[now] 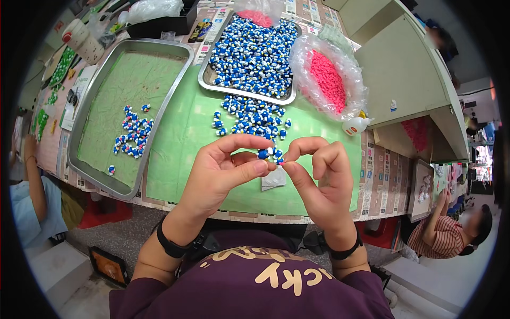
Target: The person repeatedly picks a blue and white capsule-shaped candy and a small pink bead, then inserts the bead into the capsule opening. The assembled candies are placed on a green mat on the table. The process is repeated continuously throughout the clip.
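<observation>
My left hand is closed in a pinch on a small blue-and-white plastic piece over the green cloth. My right hand pinches a tiny pink piece between thumb and forefinger, close against the blue-and-white parts at my left fingertips. Whether the two touch is too small to tell. Just beyond my hands lies a loose heap of blue-and-white pieces. A small white square pad shows on the cloth below my fingertips.
A metal tray piled with blue-and-white pieces stands ahead. Right of it, a clear plastic bag holds pink parts. On the left, another metal tray carries pieces with pink bits. A white bottle stands near a cabinet. Other people sit either side.
</observation>
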`<state>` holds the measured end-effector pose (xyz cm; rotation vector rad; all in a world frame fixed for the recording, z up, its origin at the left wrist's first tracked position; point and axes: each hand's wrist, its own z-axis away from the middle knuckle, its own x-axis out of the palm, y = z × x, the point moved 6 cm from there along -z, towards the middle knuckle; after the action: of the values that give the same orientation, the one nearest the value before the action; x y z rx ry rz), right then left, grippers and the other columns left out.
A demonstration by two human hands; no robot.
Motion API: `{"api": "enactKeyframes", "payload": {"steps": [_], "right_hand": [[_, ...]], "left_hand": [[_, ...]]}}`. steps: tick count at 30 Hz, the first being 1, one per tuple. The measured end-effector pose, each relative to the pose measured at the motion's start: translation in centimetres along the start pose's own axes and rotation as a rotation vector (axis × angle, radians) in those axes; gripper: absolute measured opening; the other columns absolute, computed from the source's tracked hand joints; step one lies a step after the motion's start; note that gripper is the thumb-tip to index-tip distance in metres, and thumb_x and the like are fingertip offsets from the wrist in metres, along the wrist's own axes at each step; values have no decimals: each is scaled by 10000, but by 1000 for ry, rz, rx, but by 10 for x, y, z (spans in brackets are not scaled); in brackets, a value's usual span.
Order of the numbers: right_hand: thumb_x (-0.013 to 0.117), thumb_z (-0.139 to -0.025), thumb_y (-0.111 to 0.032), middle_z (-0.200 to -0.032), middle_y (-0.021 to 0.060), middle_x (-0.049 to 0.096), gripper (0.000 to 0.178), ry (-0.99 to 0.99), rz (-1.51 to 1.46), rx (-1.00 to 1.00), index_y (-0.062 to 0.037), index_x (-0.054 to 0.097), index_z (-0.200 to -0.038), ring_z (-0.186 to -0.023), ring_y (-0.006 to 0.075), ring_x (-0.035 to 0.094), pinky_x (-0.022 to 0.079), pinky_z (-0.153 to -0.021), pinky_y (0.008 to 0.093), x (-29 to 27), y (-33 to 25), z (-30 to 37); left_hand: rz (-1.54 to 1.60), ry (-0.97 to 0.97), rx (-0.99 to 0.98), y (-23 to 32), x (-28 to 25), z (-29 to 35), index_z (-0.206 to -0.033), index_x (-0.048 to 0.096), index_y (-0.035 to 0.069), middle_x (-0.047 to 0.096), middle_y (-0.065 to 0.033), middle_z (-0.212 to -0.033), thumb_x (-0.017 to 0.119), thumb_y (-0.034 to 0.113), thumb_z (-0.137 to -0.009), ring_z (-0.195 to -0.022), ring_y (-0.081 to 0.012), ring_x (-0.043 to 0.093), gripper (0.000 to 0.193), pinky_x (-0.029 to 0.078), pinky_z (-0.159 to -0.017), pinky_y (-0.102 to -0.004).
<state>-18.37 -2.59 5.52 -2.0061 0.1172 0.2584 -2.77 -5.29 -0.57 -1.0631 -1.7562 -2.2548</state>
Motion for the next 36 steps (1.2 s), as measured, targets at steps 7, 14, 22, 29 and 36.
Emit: {"api": "enactKeyframes", "payload": {"steps": [7, 14, 22, 29, 36], "right_hand": [[663, -883, 89, -1040, 174, 622, 355, -88, 108, -26, -96, 360, -876, -907, 151, 604, 481, -818, 272, 5, -2, -3], [687, -832, 82, -908, 95, 642, 281, 28, 165, -81, -67, 451, -855, -827, 221, 604, 466, -754, 330, 5, -1, -3], [693, -861, 78, -1011, 145, 637, 358, -26, 287, -76, -91, 378, -853, -885, 153, 615, 482, -786, 270, 5, -3, 1], [699, -840, 64, -902, 109, 565, 289, 40, 111, 3, -54, 436, -854, -819, 208, 573, 467, -715, 317, 8, 3, 3], [722, -836, 32, -888, 73, 537, 292, -52, 27, 91, -56, 444, -857, -825, 169, 544, 462, -769, 291, 2, 18, 0]], "left_hand": [[133, -35, -73, -5, -2, -3, -1179, 623, -28, 692, -128, -1072, 641, 66, -954, -966, -207, 702, 245, 588, -838, -307], [159, -54, -86, -8, 3, -3, -1153, 638, -24, 699, -128, -1069, 633, 84, -966, -952, -200, 704, 215, 597, -816, -305], [-10, 14, 26, -4, 5, -1, -1115, 663, -23, 708, -107, -1005, 689, 49, -923, -919, -161, 694, 207, 582, -806, -282], [-249, 56, 218, 7, 8, 5, -1042, 702, -38, 710, -90, -994, 722, -30, -867, -920, -139, 685, 176, 569, -805, -262], [-379, 90, 171, 14, -11, 16, -1038, 689, -39, 714, -97, -939, 701, -40, -874, -837, -145, 701, 165, 573, -748, -259]]}}
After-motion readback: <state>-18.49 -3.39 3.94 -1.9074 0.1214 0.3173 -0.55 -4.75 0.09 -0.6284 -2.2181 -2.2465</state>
